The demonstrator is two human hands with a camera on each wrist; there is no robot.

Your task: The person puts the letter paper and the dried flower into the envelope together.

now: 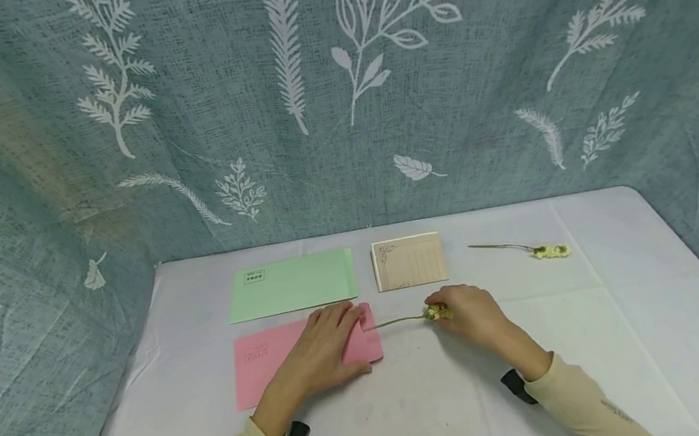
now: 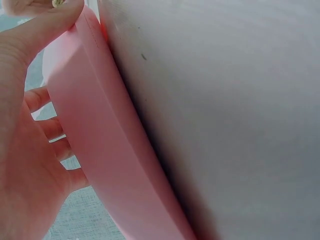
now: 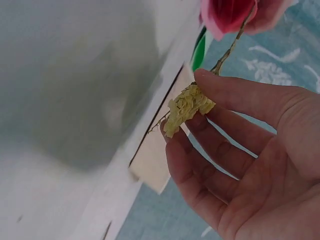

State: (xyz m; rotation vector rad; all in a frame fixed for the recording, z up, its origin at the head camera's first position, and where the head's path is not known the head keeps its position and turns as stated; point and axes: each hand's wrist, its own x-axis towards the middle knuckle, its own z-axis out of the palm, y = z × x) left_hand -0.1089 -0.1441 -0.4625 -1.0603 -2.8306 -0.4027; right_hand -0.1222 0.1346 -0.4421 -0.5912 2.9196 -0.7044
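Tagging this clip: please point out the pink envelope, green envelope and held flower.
Pink envelope (image 1: 262,370): head view, on its uncovered left part.
Green envelope (image 1: 292,286): head view, middle of its face.
Held flower (image 3: 186,109): right wrist view, on its yellowish blossoms.

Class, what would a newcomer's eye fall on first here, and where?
Probably the pink envelope on the white table, held by the left hand. Beside it, the right hand pinches a yellow flower whose stem reaches the envelope's open end. Behind hangs a leaf-printed teal curtain.
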